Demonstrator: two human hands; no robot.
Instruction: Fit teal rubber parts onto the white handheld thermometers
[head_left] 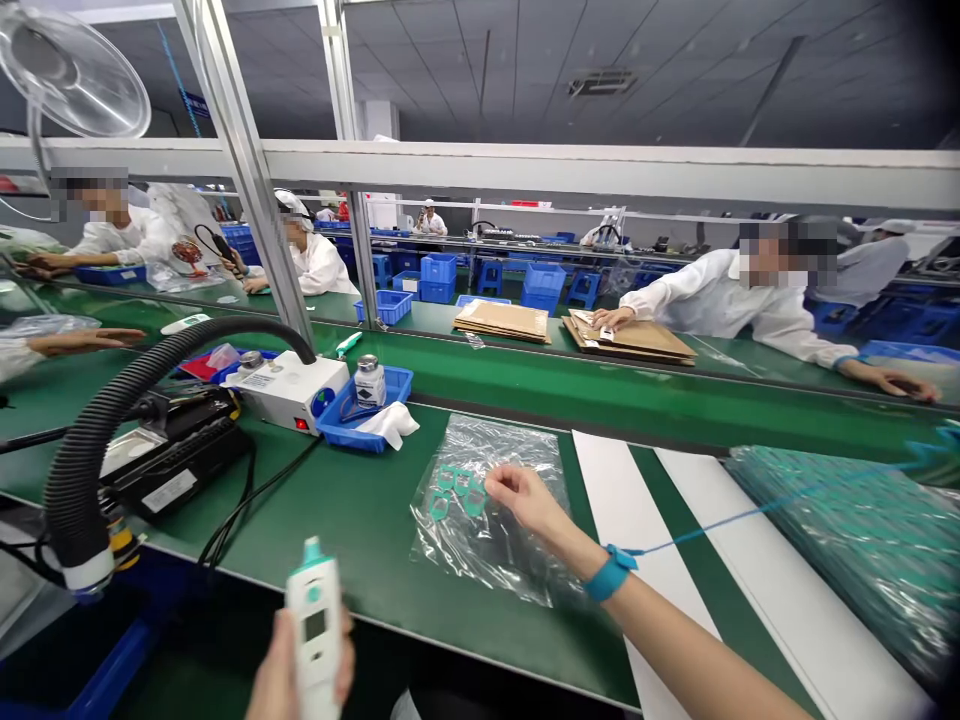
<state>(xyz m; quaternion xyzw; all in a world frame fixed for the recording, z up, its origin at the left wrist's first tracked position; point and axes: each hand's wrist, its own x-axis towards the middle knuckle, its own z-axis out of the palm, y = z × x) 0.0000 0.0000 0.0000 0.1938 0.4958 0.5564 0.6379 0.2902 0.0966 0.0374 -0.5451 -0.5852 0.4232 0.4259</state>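
Note:
In the head view my left hand (281,660) is wrapped round a white and teal ear thermometer (316,630), held upright at the table's front edge with its small dark display and buttons towards me. My right hand (521,495), with a teal strap (611,573) on its wrist, is closed in a pinch at several small teal plastic rings (441,505). Its fingertips meet the edge of the rightmost ring (475,501); how firmly they grip it is partly hidden. Beneath the rings lies a clear plastic bag (517,560), flat on the green table.
A blue tray (356,437) holds a metal-topped bottle (370,382) and white cloth. Left stand a white box (289,390) and a black hose (75,450). White strips (622,500) and bagged teal parts (847,550) lie right. Across the belt (525,375), co-workers sit near cardboard (502,318).

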